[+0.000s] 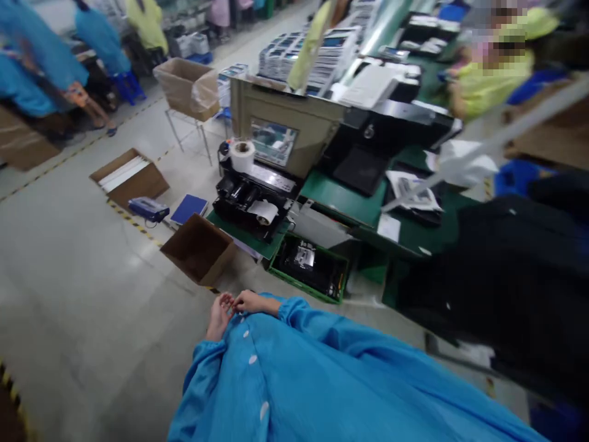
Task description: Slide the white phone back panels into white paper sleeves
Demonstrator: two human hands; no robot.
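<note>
Both hands meet low in the view, in front of the buttons of the blue coat (294,368). My left hand (219,315) is turned palm up with its fingers loosely bent and a little apart; nothing shows in it. From the right, my right hand (250,301) reaches across with its fingers closed together at the left fingertips. Whether anything small is between those fingers is too small to tell. Beyond the hands lie an open cardboard box (197,248) and a green crate (306,288) holding black parts.
A black label printer (246,199) with white rolls stands on a green bench (354,199). Left of it are a blue device (148,209), a blue-topped item (189,209) and a box of white sheets (131,178). A person in yellow is at the upper right; others stand upper left.
</note>
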